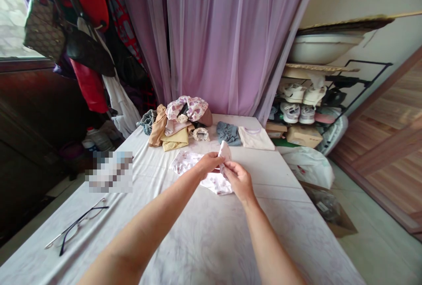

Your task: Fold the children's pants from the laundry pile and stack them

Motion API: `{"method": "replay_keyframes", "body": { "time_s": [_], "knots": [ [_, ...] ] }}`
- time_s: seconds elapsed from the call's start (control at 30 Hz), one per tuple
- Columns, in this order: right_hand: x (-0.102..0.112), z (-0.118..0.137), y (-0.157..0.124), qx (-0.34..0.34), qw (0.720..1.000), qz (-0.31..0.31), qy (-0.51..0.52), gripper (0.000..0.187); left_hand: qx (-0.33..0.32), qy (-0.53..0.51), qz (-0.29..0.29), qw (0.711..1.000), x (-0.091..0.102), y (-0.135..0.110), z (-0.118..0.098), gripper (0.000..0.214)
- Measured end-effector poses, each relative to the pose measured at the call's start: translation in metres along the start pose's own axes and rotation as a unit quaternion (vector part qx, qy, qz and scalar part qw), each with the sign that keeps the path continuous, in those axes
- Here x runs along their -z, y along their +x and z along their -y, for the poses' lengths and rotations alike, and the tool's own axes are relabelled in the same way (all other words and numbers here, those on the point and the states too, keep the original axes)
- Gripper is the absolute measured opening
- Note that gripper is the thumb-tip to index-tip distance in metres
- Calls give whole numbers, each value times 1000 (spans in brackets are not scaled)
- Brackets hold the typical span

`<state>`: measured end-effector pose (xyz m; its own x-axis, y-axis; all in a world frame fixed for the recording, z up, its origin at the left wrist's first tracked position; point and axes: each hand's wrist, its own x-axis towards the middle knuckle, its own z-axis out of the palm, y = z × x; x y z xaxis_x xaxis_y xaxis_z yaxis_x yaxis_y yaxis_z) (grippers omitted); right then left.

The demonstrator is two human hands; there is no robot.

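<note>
A small white garment with a pinkish-purple print [216,184] lies partly spread on the covered table, one part of it lifted. My left hand [211,163] pinches the raised part from the left, fingers closed on the cloth. From the right, my right hand [238,178] grips the same part, its fingertips close to those of the left. Just beyond are a folded cream shirt [257,139] and a blue-grey gathered garment [228,133]. My hands hide some of the printed cloth.
Piled clothes [176,139] and a cream scrunchie [201,134] lie at the table's far end. Glasses [77,223] rest near the left edge, below a blurred-out patch. Purple curtains [217,43] hang behind. A shoe rack [306,96] stands right, bags [46,30] hang left.
</note>
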<state>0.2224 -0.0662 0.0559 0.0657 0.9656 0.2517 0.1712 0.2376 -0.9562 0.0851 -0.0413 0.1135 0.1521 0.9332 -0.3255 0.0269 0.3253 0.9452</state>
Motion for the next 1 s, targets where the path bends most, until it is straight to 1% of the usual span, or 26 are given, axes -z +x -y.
{"method": "replay_keyframes", "body": {
  "time_s": [0.07, 0.1, 0.2, 0.27, 0.37, 0.43, 0.53, 0.63, 0.73, 0.8, 0.9, 1.0],
  "knots": [
    [7, -3, 4, -1, 1000, 13, 20, 36, 2, 19, -33, 999, 8, 2, -7, 12],
    [12, -7, 5, -4, 1000, 4, 26, 36, 3, 21, -44, 999, 14, 2, -10, 12],
    [23, -28, 6, -31, 997, -54, 52, 40, 11, 26, -78, 997, 36, 2, -15, 13],
    [27, -45, 4, -66, 992, -73, 75, 43, 17, 29, -99, 994, 53, 1, -14, 14],
    [24, -64, -3, -111, 988, -70, 87, 48, 27, 34, -131, 990, 81, -1, -9, 22],
    [19, -70, -6, -124, 987, -64, 83, 49, 31, 42, -150, 987, 99, -3, -5, 26],
    [14, -71, -8, -119, 989, -51, 66, 49, 42, 61, -167, 983, 122, -5, 3, 24],
    [7, -67, -10, -113, 993, -28, 26, 50, 58, 87, -177, 979, 141, -6, 12, 22],
    [-1, -66, -14, -106, 994, 1, -22, 49, 71, 121, -183, 973, 154, -5, 22, 25],
    [-6, -67, -17, -89, 994, 23, -53, 46, 77, 149, -185, 968, 159, -2, 28, 30],
    [-13, -67, -20, -63, 991, 51, -109, 40, 80, 203, -187, 958, 163, 2, 33, 36],
    [-20, -66, -20, -68, 981, 65, -168, 33, 80, 275, -203, 936, 166, 7, 36, 38]
  ]
}}
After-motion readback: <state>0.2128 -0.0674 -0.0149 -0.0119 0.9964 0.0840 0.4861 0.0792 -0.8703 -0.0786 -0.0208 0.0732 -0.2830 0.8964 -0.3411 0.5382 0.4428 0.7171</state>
